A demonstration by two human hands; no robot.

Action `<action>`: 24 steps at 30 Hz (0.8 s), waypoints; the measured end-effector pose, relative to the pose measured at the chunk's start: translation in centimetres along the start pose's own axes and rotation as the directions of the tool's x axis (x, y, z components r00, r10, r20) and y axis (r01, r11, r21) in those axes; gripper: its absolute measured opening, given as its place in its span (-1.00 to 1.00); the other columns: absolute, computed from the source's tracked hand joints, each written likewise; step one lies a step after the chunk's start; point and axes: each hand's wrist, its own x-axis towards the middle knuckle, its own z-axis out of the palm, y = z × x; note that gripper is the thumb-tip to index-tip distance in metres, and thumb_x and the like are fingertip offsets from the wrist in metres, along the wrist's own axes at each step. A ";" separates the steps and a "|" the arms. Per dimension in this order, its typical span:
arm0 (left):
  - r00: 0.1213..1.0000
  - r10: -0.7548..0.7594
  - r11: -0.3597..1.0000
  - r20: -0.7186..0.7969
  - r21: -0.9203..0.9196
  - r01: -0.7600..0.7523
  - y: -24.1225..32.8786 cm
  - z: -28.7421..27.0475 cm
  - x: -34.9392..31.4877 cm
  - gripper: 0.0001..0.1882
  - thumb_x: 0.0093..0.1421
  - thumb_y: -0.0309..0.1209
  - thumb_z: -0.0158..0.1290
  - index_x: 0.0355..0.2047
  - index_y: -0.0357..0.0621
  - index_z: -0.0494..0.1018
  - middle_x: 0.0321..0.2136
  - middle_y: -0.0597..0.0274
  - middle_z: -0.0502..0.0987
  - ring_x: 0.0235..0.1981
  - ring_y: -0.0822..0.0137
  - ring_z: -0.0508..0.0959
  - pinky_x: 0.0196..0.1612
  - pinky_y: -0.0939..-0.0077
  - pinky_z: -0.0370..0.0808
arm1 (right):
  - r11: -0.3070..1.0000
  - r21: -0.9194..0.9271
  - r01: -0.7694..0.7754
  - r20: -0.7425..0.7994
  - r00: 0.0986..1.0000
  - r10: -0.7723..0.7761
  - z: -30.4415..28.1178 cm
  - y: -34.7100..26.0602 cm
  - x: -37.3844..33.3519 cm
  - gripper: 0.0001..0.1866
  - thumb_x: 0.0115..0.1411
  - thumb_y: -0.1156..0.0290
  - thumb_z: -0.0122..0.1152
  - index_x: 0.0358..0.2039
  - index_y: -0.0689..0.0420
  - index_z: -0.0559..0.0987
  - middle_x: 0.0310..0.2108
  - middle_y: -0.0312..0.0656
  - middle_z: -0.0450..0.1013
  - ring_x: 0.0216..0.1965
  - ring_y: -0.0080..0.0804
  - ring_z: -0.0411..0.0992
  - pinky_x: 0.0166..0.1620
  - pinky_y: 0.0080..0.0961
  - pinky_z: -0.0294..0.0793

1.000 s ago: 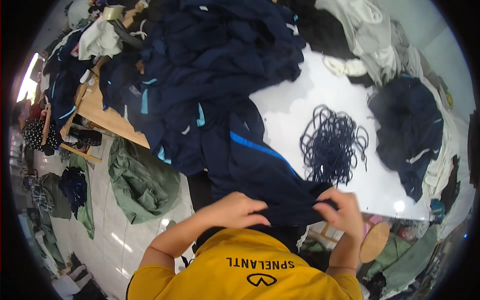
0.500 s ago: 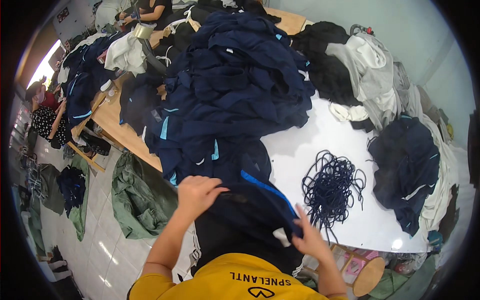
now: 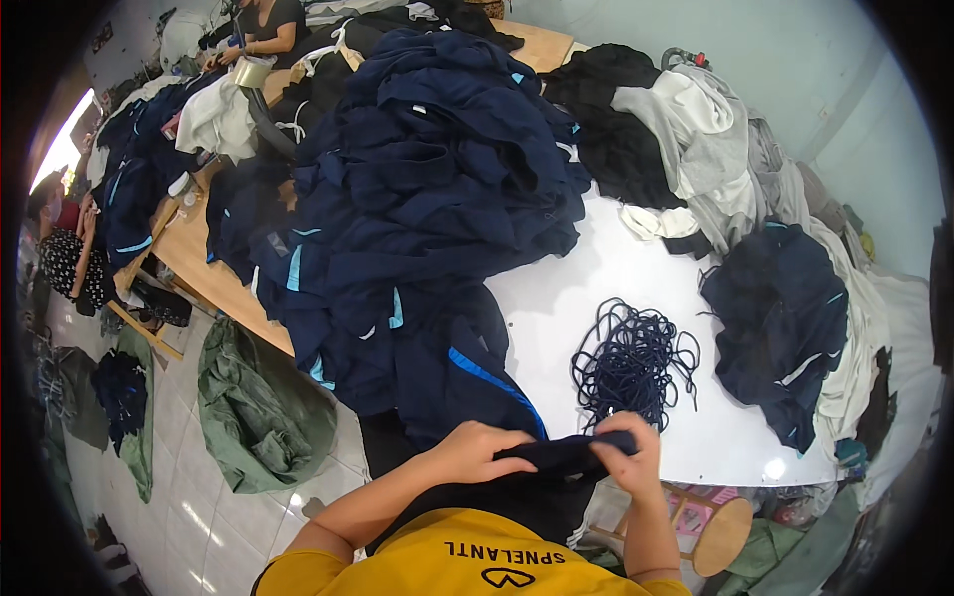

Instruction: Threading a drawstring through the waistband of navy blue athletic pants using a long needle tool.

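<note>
A dark navy garment point(image 3: 561, 454) with a bright blue stripe lies across the table's front edge, close to my body. My left hand point(image 3: 479, 453) has its thumb and fingers pinched on the garment's near edge. At the other end of that edge, my right hand point(image 3: 633, 459) grips the cloth, with its thumb on top. Between my hands the edge is drawn out like a band. The garment's far part runs up against a big heap of navy garments point(image 3: 427, 189) with light-blue trims. Just beyond my right hand is a tangled pile of navy cords point(image 3: 636, 363).
On the white tabletop point(image 3: 542, 308), a smaller navy garment bundle point(image 3: 780, 318) sits at the right. Black and grey clothes point(image 3: 686, 129) are piled behind. A green sack point(image 3: 258, 407) rests on the floor at left. A round wooden stool point(image 3: 722, 536) stands below the right edge. Other people point(image 3: 268, 30) sit far left.
My left hand has moved right and down along the garment, and my right hand slightly up. The hands are closer together, and the held edge is straighter. The whole view has shifted a little.
</note>
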 end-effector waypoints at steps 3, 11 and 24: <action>0.985 -0.163 0.957 0.050 -0.234 0.170 -1.4 1.8 -2.1 -0.73 0.16 -0.23 0.12 -0.27 -0.17 0.53 -0.52 -0.01 0.54 -0.50 0.02 0.56 -0.49 0.34 0.43 | 0.989 -0.004 -0.146 -0.120 0.982 0.144 -0.6 0.0 -0.6 -0.83 -0.01 0.61 0.26 -0.39 0.20 0.45 -0.49 -0.23 0.44 -0.46 -0.53 0.37 -0.34 -0.62 0.35; 0.994 -0.111 0.990 0.013 -0.080 0.112 -0.3 -0.2 -2.2 -0.73 0.18 -0.24 0.10 -0.27 -0.20 0.51 -0.55 -0.06 0.52 -0.55 0.01 0.53 -0.52 0.38 0.41 | 0.980 -0.138 -0.146 -0.278 0.955 0.103 -1.3 -1.6 0.1 -0.87 0.06 0.58 0.20 -0.41 0.21 0.42 -0.47 -0.24 0.40 -0.42 -0.54 0.33 -0.31 -0.61 0.32; 0.928 0.142 0.950 -0.345 0.311 -0.030 0.6 -0.6 -0.2 -0.81 -0.09 -0.43 0.23 -0.45 -0.17 0.50 -0.59 0.17 0.53 -0.56 0.15 0.55 -0.52 0.40 0.45 | 0.964 -0.266 -0.022 0.317 0.942 0.109 3.8 -2.6 -0.4 -0.45 0.06 0.53 0.20 0.04 0.23 0.20 -0.09 0.10 0.38 -0.22 -0.01 0.49 -0.22 -0.33 0.46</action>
